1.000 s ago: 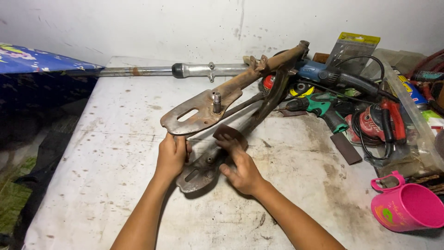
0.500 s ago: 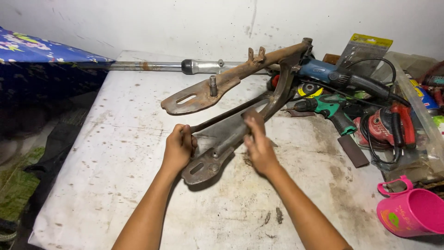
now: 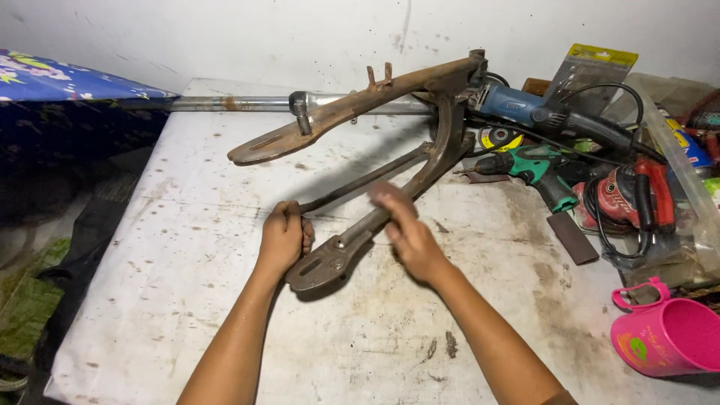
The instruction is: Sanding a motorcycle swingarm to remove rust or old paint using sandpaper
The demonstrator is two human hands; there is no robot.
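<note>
Rusty swingarm: brown, forked metal frame, lying on its side across the bench, one slotted arm raised near the wall, the other resting low, slotted end toward the front.

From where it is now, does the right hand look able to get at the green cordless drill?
Probably yes: the right hand is on the rusty forked frame's near arm, and bare tabletop lies between it and the green drill.

Power tools lie right of the swingarm on the table.
</note>
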